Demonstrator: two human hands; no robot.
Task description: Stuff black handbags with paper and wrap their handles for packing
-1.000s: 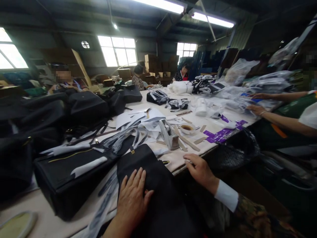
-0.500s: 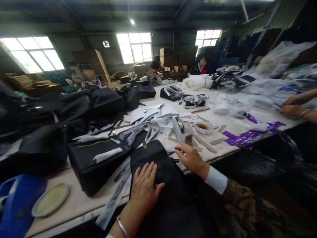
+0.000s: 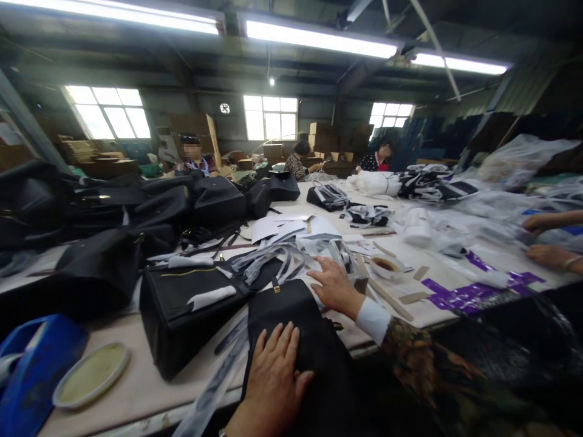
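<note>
A flat black leather bag piece (image 3: 291,309) with a small gold clasp hangs over the near table edge. My left hand (image 3: 277,379) lies flat on it with fingers stretched out. My right hand (image 3: 334,284) reaches over the table beyond the bag, fingers spread, touching loose grey paper strips (image 3: 268,258) beside a tape dispenser (image 3: 350,264). A black handbag (image 3: 191,309) with white paper wraps lies on its side left of the flat piece.
Black handbags (image 3: 136,212) pile up at the left. A round yellowish lid (image 3: 91,375) and a blue bag (image 3: 31,364) sit near left. A small bowl (image 3: 384,265), wooden sticks and purple tape (image 3: 464,294) lie right. Another person's hands (image 3: 546,243) work among plastic bags; seated people at far end.
My right hand has moved from the table edge forward and left to the paper strips by the tape dispenser. The camera view has swung left. My left hand stays flat on the bag.
</note>
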